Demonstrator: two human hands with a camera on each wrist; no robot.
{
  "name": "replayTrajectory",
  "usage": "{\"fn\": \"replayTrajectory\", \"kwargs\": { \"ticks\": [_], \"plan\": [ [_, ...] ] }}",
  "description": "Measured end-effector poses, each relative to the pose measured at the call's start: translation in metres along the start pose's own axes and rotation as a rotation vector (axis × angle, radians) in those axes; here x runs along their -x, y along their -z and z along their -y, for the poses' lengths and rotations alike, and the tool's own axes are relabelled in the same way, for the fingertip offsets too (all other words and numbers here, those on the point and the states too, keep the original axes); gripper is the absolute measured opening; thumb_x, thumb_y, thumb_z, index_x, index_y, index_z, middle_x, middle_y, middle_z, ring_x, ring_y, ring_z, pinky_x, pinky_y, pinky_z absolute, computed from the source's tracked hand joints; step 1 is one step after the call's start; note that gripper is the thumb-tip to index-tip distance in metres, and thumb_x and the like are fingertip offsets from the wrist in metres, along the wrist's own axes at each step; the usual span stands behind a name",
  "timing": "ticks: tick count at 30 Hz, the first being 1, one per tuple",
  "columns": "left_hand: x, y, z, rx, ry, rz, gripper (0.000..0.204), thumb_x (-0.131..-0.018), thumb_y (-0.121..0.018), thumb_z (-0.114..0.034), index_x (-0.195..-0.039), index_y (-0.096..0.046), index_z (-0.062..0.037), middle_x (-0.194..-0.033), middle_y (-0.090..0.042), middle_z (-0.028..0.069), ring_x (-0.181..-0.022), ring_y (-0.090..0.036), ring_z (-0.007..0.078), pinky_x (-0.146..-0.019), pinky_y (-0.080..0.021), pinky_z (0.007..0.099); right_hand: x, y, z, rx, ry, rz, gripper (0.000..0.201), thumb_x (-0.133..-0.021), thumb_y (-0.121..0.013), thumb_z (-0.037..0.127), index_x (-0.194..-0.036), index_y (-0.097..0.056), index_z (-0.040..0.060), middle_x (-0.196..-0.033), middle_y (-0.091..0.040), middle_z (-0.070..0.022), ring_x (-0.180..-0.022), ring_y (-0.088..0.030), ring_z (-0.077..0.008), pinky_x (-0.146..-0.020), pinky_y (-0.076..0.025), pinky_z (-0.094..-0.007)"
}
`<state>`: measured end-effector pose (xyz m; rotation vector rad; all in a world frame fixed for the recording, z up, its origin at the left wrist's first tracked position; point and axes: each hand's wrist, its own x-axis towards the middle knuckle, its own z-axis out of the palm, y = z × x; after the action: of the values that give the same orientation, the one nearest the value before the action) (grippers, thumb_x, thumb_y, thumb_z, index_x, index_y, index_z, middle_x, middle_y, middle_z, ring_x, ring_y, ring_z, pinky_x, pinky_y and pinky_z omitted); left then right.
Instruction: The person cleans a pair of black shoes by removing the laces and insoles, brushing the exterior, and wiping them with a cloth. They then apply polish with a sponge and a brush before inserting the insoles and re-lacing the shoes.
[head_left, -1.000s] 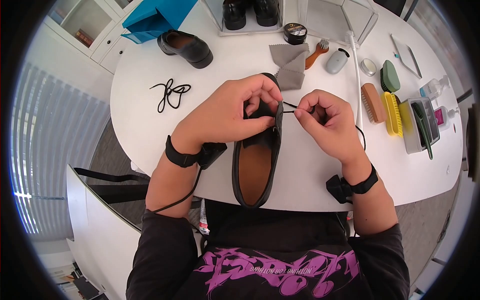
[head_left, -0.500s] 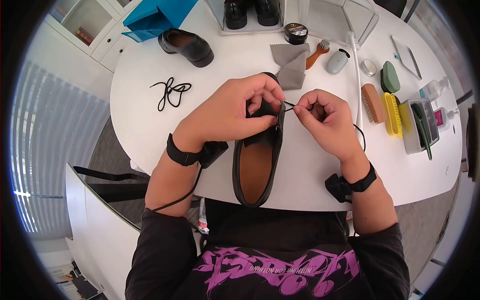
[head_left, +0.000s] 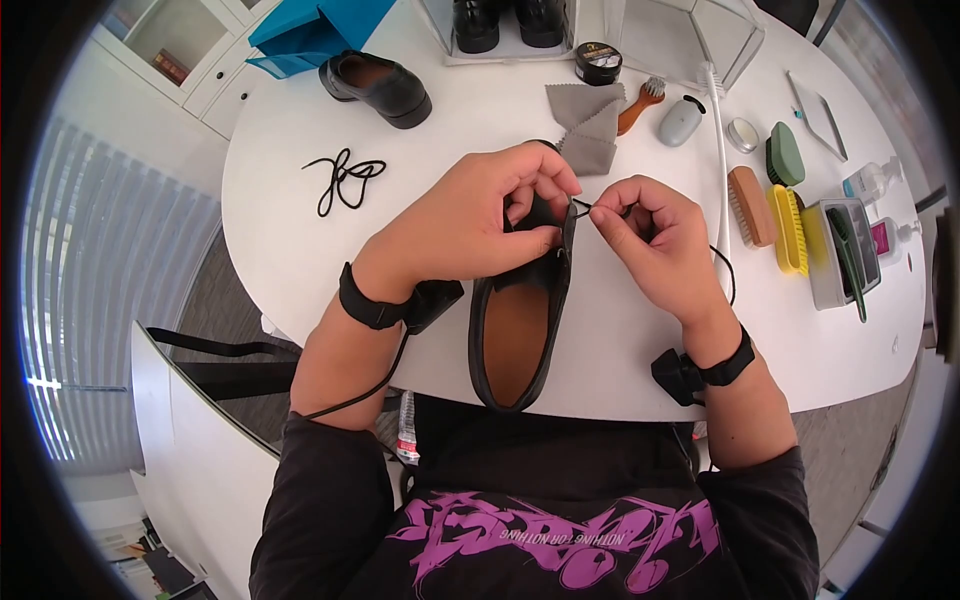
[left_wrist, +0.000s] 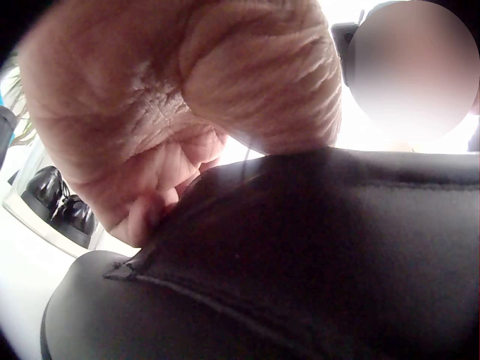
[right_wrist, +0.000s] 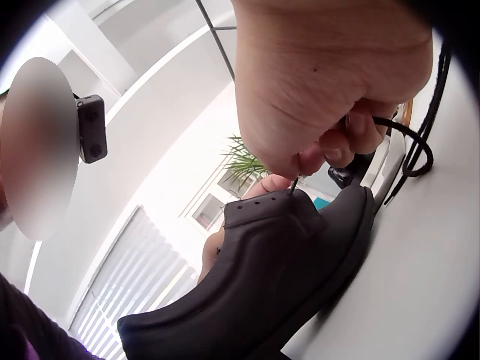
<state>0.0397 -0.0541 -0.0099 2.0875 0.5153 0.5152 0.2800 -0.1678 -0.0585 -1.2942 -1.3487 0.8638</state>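
A black leather shoe (head_left: pixel 515 345) with a brown insole stands at the table's near edge, heel toward the person. My left hand (head_left: pixel 445 225) grips its eyelet flap, thumb and fingertips at the shoe's opening. Just to the right, my right hand (head_left: pixel 660 245) pinches a black shoelace (head_left: pixel 582 208) close beside the flap. In the right wrist view, a row of small eyelets (right_wrist: pixel 257 201) runs along the flap's edge, and the lace's loose length (right_wrist: pixel 424 154) hangs in a loop from the hand. The left wrist view shows the palm over the dark upper (left_wrist: pixel 300 247).
A second black shoe (head_left: pixel 390 90) and a coiled shoelace (head_left: pixel 345 182) lie to the left. Beyond the hands are a grey cloth (head_left: pixel 585 130), a wooden-handled brush (head_left: pixel 640 105) and a polish tin (head_left: pixel 598 62). Several brushes, including a yellow one (head_left: pixel 788 230), stand at right near a container (head_left: pixel 830 275).
The stretch of lace between the right fingertips and the flap has become shorter, with the fingertips now nearer the flap. The left hand keeps its grip on the shoe.
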Motion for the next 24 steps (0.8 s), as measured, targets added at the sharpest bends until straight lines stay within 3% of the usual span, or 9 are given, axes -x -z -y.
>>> {"fn": "replayTrajectory", "kwargs": {
  "ticks": [11,13,14,16,17,19,20,24],
  "plan": [
    [-0.001,-0.007,0.003,-0.027,-0.039,-0.050,0.046,-0.083,-0.078,0.002,-0.128,-0.073,-0.0037,-0.097,-0.077,-0.0009,-0.073,-0.052,0.0061,-0.070,-0.045,0.0242,0.001,-0.002,0.000,0.025,0.054,0.064,0.009,-0.104,-0.087,0.007,-0.109,-0.081,0.0019,-0.084,-0.069,0.0063,-0.067,-0.048,-0.0001,-0.060,-0.038,-0.0216],
    [-0.001,-0.009,0.003,-0.039,0.008,-0.041,0.043,-0.085,-0.079,0.003,-0.127,-0.072,-0.0038,-0.093,-0.075,-0.0021,-0.073,-0.052,0.0059,-0.069,-0.044,0.0247,-0.001,0.002,-0.001,0.148,0.213,0.068,0.023,-0.100,-0.090,0.009,-0.119,-0.080,0.0006,-0.106,-0.077,-0.0053,-0.084,-0.066,-0.0116,-0.075,-0.054,-0.0275],
    [-0.001,-0.010,0.003,-0.034,0.006,-0.041,0.043,-0.085,-0.079,0.003,-0.127,-0.072,-0.0038,-0.093,-0.075,-0.0021,-0.073,-0.052,0.0059,-0.069,-0.044,0.0247,-0.002,0.001,0.002,0.152,0.210,0.068,0.023,-0.100,-0.090,0.009,-0.119,-0.080,0.0006,-0.106,-0.077,-0.0053,-0.084,-0.066,-0.0116,-0.075,-0.054,-0.0275],
    [0.000,-0.012,0.002,-0.002,-0.013,-0.110,0.039,-0.087,-0.079,0.005,-0.125,-0.071,-0.0040,-0.092,-0.075,-0.0023,-0.073,-0.052,0.0051,-0.067,-0.043,0.0242,-0.003,-0.006,0.011,0.220,0.548,0.033,0.045,-0.094,-0.095,0.014,-0.133,-0.077,0.0012,-0.132,-0.074,-0.0159,-0.115,-0.072,-0.0284,-0.101,-0.058,-0.0375],
    [0.000,-0.012,0.003,0.004,-0.014,-0.109,0.039,-0.087,-0.079,0.005,-0.125,-0.071,-0.0040,-0.092,-0.075,-0.0023,-0.073,-0.052,0.0051,-0.067,-0.043,0.0242,-0.002,-0.007,0.012,0.224,0.543,0.033,0.045,-0.094,-0.095,0.014,-0.133,-0.077,0.0012,-0.132,-0.074,-0.0159,-0.115,-0.072,-0.0284,-0.101,-0.058,-0.0375],
    [0.001,-0.011,0.004,-0.035,0.025,-0.111,0.036,-0.089,-0.078,0.006,-0.123,-0.069,-0.0041,-0.091,-0.075,-0.0024,-0.073,-0.053,0.0044,-0.067,-0.042,0.0231,0.002,-0.008,0.014,0.099,0.520,0.179,0.065,-0.090,-0.099,0.020,-0.145,-0.071,0.0031,-0.145,-0.069,-0.0187,-0.134,-0.068,-0.0372,-0.117,-0.053,-0.0428],
    [0.001,-0.011,0.000,-0.034,0.015,-0.119,0.033,-0.091,-0.078,0.006,-0.120,-0.068,-0.0040,-0.089,-0.073,-0.0031,-0.073,-0.055,0.0038,-0.066,-0.042,0.0224,0.002,-0.006,0.016,0.155,0.532,0.189,0.062,-0.089,-0.099,0.022,-0.139,-0.070,0.0025,-0.137,-0.071,-0.0166,-0.126,-0.071,-0.0346,-0.112,-0.056,-0.0408],
    [0.000,-0.011,-0.006,-0.013,0.027,-0.111,0.031,-0.092,-0.079,0.005,-0.119,-0.068,-0.0043,-0.087,-0.070,-0.0038,-0.074,-0.056,0.0033,-0.067,-0.043,0.0229,0.001,0.001,0.009,0.114,0.464,0.191,0.051,-0.087,-0.096,0.016,-0.128,-0.069,0.0019,-0.128,-0.071,-0.0141,-0.118,-0.071,-0.0313,-0.107,-0.057,-0.0392]
  ]
}}
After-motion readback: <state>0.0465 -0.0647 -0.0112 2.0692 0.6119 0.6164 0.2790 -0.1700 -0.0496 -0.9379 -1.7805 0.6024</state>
